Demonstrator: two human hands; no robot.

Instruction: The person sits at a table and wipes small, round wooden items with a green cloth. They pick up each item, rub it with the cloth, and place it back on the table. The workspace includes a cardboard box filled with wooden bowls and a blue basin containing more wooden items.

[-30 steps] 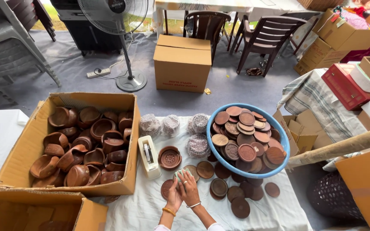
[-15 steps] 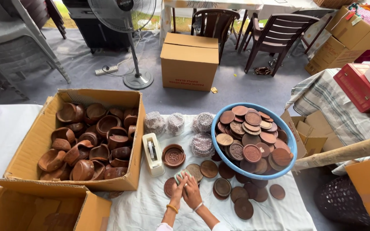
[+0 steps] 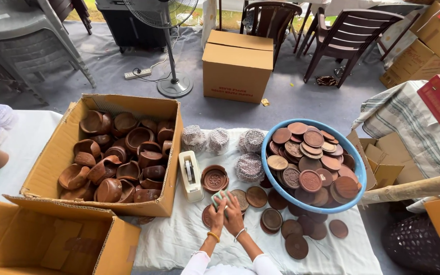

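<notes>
Both hands meet at the near middle of the worktop (image 3: pixel 179 244), which is draped in white cloth. The left hand (image 3: pixel 216 214) and right hand (image 3: pixel 234 213) press together around a small pale green thing (image 3: pixel 219 196), perhaps a sponge or pad; the fingers of both close on it from either side, just above a brown disc (image 3: pixel 209 216) lying flat beneath them, probably so the disc stays steady on the cloth.

To the right, a blue basin (image 3: pixel 358 173) is heaped with round brown lids, too many and too overlapped to count. About ten more lids lie loose on the cloth near and under its rim, within easy reach. One shallow carved dish (image 3: pixel 214 179) sits just beyond the hands, beside a white tape dispenser (image 3: pixel 190 175). Four bundles in clear wrap (image 3: pixel 250 166) lie farther back. On the left, an open cardboard box (image 3: pixel 52 163) holds roughly twenty brown bowls tumbled together; a second box (image 3: pixel 47 239) stands nearer.
</notes>
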